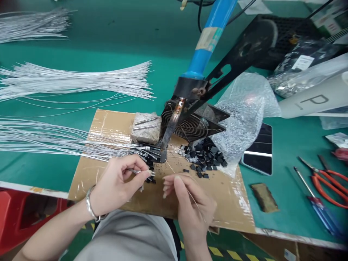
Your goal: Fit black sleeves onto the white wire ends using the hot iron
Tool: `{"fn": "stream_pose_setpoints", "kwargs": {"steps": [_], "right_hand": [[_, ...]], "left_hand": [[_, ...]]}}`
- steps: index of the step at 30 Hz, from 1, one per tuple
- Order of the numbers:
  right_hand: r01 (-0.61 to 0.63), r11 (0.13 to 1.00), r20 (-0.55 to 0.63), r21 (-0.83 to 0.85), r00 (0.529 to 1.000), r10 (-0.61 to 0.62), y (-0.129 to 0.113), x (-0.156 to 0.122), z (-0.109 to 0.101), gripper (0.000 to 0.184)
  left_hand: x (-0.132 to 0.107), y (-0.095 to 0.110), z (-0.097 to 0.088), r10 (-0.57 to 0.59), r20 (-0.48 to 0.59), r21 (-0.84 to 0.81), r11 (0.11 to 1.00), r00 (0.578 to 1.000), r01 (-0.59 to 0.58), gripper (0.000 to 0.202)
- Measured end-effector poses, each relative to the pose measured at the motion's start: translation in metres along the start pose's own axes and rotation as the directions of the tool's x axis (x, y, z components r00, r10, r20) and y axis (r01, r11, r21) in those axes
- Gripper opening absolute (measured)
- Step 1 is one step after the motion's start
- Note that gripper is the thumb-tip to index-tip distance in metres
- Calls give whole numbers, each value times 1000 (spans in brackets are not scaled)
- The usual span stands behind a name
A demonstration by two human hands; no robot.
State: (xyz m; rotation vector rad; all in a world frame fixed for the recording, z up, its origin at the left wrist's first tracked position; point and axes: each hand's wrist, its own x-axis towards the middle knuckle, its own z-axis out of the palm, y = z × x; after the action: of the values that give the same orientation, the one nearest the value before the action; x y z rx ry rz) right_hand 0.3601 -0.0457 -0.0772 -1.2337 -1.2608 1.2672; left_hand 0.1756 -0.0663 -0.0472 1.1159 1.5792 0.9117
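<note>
My left hand (125, 179) pinches the end of a thin grey wire below the soldering iron. My right hand (187, 199) is closed on a fine solder wire (170, 166) that runs from the palm up toward the iron's tip. A blue-handled soldering iron (201, 54) points down from a black bracket (239, 54), its tip near several dark wire ends. A bundle of grey wires (95, 141) reaches in from the left to those ends. Small black square pieces (208, 154) lie heaped right of the tip.
Under the work lies a cardboard sheet (223, 203). A wrapped block (146, 132) and a black fan (195, 123) stand behind the tip. Further right are bubble wrap (241, 108), a phone (258, 152), a sponge (264, 197), a screwdriver (320, 206) and orange-handled pliers (328, 181). Another wire bundle (81, 81) lies left.
</note>
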Motion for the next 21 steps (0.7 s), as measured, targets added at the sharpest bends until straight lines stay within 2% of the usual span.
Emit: {"fn": "stream_pose_setpoints", "kwargs": {"steps": [3, 6, 11, 16, 21], "right_hand": [[-120, 989, 59, 92, 992, 115, -4, 0, 10, 18], [-206, 955, 137, 215, 974, 179, -1, 0, 17, 16], [-260, 909, 226, 326, 955, 192, 8, -2, 18, 13], [-280, 894, 231, 351, 951, 207, 10, -1, 19, 11], [-374, 851, 212, 369, 925, 315, 1, -1, 21, 12]], "left_hand": [[0, 3, 0, 2, 10, -16, 1000, 1000, -2, 20], [-1, 5, 0, -1, 10, -27, 1000, 1000, 1, 20], [-2, 7, 0, -10, 17, -17, 1000, 1000, 10, 22], [-3, 6, 2, 2, 0, 4, 1000, 1000, -2, 22], [-3, 4, 3, 28, -37, 9, 1000, 999, -27, 18]]}}
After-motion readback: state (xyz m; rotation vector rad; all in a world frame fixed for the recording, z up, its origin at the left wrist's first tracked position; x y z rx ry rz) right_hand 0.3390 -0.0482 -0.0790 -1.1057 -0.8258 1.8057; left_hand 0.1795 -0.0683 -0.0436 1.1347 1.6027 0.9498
